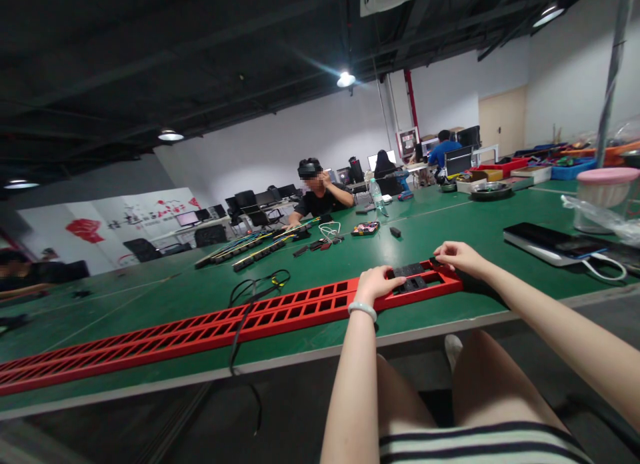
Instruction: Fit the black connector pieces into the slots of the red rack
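A long red slotted rack [300,312] lies along the near edge of the table, with two rows of openings. Several black blocks [412,284] sit in slots near its right end. My left hand [374,284] rests across the rack just left of these blocks, thumb and fingers apart and touching the nearest ones; a pale bangle circles its wrist. At the rack's right end, my right hand [459,257] is closed in a pinch on a small black block [434,261], partly hidden by the fingers.
A black strap [240,331] crosses the rack and hangs over the table edge. Phone [543,241] and white cable lie to the right, by a pink-lidded tub [606,197]. Black strips with wires [255,251] and a bottle [376,196] stand farther back. A co-worker [320,194] sits opposite.
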Demonstrator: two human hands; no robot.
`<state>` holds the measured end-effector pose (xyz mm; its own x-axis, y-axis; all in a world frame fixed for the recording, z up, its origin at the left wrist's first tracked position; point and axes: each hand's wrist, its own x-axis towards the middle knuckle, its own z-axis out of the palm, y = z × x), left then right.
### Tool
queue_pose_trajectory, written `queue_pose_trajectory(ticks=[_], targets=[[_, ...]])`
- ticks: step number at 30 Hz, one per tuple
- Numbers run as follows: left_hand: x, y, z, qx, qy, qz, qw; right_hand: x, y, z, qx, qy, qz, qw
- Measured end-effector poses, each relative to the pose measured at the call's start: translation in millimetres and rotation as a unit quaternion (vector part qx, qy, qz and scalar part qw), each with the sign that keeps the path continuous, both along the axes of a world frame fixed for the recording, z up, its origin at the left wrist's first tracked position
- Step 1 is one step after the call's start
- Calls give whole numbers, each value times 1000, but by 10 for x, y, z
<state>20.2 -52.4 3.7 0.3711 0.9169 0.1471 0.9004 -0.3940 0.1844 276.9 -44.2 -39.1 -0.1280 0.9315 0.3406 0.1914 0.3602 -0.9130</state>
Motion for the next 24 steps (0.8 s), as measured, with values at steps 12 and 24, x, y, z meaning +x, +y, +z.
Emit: queue_pose_trajectory(ticks=[12,24], targets=[[16,-9,10,1,3,-2,1000,-47,-181,115,-76,29,132,988],[24,-29,3,-3,-1,19,1000,-131,-194,73,-17,-67,126,990]])
